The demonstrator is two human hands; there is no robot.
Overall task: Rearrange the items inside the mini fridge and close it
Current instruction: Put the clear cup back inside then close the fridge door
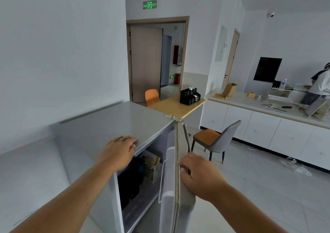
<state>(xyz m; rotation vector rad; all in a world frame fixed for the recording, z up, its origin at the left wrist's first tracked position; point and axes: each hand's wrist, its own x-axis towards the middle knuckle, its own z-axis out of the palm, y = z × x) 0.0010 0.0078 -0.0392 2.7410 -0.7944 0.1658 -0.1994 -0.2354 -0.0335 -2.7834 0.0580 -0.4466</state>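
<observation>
The grey mini fridge (pixel 114 120) stands right in front of me with its door (pixel 178 161) swung open toward me, seen edge-on. My left hand (pixel 119 150) lies flat on the front edge of the fridge top, fingers together, holding nothing. My right hand (pixel 201 175) grips the door's top edge near its handle side. Inside, on the upper shelf, a yellow-and-white box (pixel 151 161) stands behind a dark item (pixel 130 181) that is blurred. The lower shelf (pixel 137 213) looks bare; the rest of the interior is hidden by the door and my arm.
A grey chair with an orange seat (pixel 214 139) stands just right of the door. A wooden table (pixel 178 105) with a black organiser (pixel 189 96) sits behind the fridge. White counter cabinets (pixel 259 125) run along the right, where another person (pixel 319 84) stands. Wall on the left.
</observation>
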